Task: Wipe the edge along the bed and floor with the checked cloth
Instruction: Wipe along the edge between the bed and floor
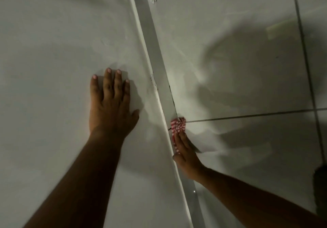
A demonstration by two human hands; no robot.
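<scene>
Two hands: left hand (pixel 110 103) spread on bed (pixel 53 50), right hand (pixel 185 155) pressing checked cloth (pixel 178 124) against floor (pixel 238 32)

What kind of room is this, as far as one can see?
Probably a bedroom: a white bed surface under the left hand, a tiled floor beside it, and the right hand pressing a checked cloth along the edge.

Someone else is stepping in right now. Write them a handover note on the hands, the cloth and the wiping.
Left hand: flat, palm down on the white bed surface, holding nothing.
Right hand: fingers pressing the checked cloth down where the bed edge meets the tiled floor.
Cloth sits at the tile grout line.
Done: cannot tell how much is wiped.
Left: probably the strip running ahead of the cloth, toward the top of the view.
</scene>
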